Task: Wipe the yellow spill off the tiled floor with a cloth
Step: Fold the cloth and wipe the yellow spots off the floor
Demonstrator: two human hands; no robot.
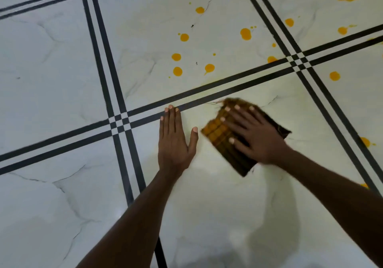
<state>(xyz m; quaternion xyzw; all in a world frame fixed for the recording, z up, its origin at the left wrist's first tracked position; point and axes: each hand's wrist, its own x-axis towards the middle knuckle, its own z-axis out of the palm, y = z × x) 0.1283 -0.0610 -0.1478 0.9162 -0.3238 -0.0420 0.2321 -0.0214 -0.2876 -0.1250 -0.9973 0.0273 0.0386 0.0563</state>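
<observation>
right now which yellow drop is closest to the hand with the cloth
The drop with a small tail, just beyond the double black line above the cloth. The other drops lie farther from the right hand.

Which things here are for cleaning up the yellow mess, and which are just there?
For the job:
cloth under the right hand
yellow spill
tiled floor

Just there:
left hand, flat on the floor, holding nothing
black tile lines
</observation>
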